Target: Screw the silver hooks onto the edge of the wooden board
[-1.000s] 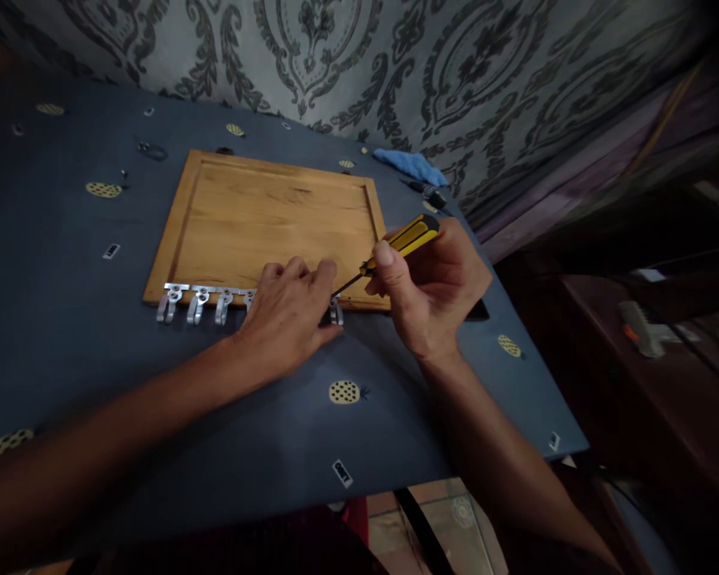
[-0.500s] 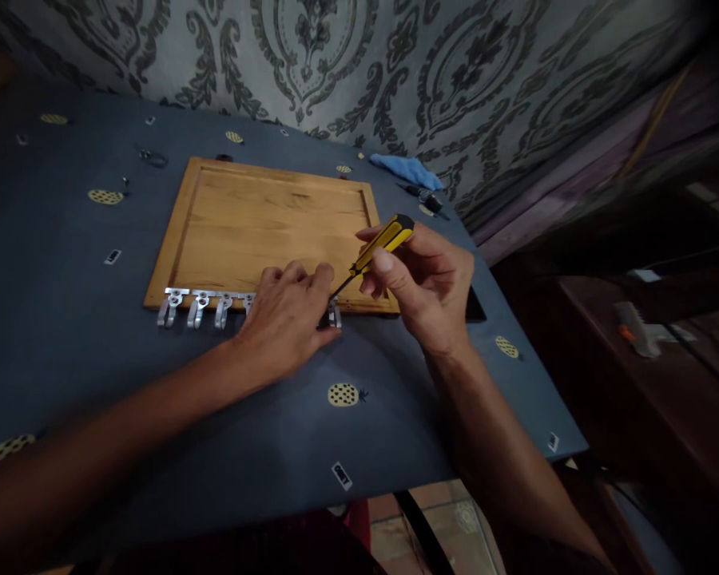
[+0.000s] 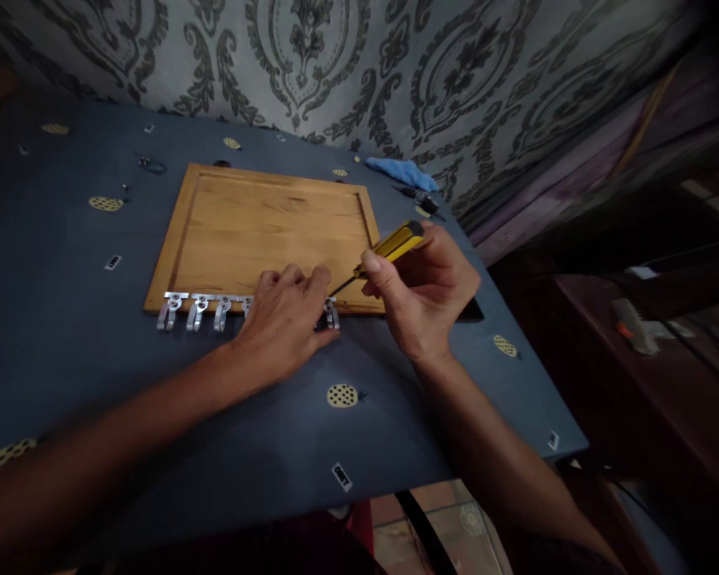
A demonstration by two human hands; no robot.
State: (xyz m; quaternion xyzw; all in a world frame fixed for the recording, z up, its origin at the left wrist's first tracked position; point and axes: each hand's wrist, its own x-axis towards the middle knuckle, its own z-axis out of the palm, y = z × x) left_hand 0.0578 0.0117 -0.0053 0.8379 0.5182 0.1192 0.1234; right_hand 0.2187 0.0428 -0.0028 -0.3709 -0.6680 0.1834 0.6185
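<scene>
In the head view there is one framed wooden board (image 3: 276,231), which lies flat on the blue table cover (image 3: 264,447). Along its near edge is one metal hook strip (image 3: 212,299). Five hooks can be seen: three whole at the left, one partly covered, and one at the right of the left hand (image 3: 287,319); the part under this hand is hidden. There is one yellow and black screwdriver (image 3: 391,247).

The left forearm comes from the lower left. Its hand is laid palm down over the strip, with the fingers bent and close together, and the thumb stretches toward the last hook. Whether these fingers pinch something beneath, I cannot tell.

The right hand (image 3: 428,287) is raised over the right end of the board, its thumb and fingers pinching the screwdriver's handle. The shaft slopes down to the left, its tip at the strip near the last hook; I cannot tell if it sits in a screw.

Behind the board, to the right, lies one blue cloth (image 3: 403,172).
</scene>
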